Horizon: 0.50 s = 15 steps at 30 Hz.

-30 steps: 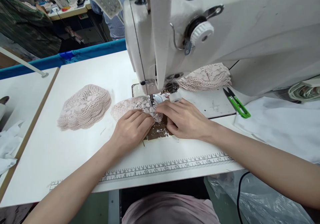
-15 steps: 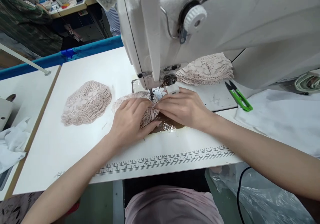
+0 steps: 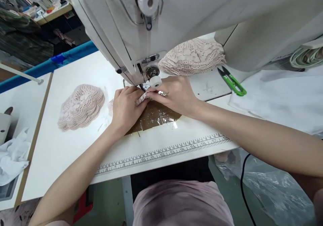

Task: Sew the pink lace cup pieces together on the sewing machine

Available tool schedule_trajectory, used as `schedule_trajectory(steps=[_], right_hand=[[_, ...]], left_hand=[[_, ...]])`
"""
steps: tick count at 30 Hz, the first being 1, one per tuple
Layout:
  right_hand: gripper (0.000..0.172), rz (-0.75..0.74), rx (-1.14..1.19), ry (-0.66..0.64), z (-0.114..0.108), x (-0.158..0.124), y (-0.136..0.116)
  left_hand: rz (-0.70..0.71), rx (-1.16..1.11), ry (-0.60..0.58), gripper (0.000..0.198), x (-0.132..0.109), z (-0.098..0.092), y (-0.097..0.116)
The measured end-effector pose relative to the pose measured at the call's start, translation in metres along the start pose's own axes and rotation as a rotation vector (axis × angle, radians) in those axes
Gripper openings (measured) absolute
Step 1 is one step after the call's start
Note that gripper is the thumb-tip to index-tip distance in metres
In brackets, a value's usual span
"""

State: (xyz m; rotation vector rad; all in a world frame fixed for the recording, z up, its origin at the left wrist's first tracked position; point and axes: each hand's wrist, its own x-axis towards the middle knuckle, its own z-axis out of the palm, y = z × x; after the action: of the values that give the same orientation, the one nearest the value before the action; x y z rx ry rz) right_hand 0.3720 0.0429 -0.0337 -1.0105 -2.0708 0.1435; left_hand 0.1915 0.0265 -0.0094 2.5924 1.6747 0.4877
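A small piece of pale pink lace lies beneath the needle end of a white sewing machine. My left hand is closed over its left part, with the thumb pressed along the near edge. From the other side my right hand pinches the lace between thumb and fingers, close to the presser foot. Much of the lace is hidden under both hands. One stack of lace pieces rests on the table to the left, and another lace stack sits behind the needle, under the machine arm.
Green thread snips lie at the right, beside white cloth. A printed ruler runs along the table's front edge. Brown tape covers the machine bed. Further left are crumpled white fabric and a blue cloth edge.
The head view has shifted and tilted. Both hands have drawn the lace away from me, baring more brown tape. Less lace shows between the hands now.
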Motion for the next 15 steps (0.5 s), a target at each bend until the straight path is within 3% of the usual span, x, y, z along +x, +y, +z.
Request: schedule_trajectory(steps=[5,11,15], right_hand=[[0.020,0.003,-0.025,0.012,0.001,0.001,-0.001],[0.020,-0.002,-0.032,-0.019,-0.001,-0.002,-0.002],[0.019,-0.192,-0.010,-0.100,-0.006,-0.010,-0.004]], left_hand=[[0.039,-0.017,-0.019,0.014,-0.002,-0.001,-0.003],[0.142,-0.041,0.092,0.017,-0.004,0.001,-0.011],[0.291,0.060,0.096,0.016,-0.016,-0.002,-0.014]])
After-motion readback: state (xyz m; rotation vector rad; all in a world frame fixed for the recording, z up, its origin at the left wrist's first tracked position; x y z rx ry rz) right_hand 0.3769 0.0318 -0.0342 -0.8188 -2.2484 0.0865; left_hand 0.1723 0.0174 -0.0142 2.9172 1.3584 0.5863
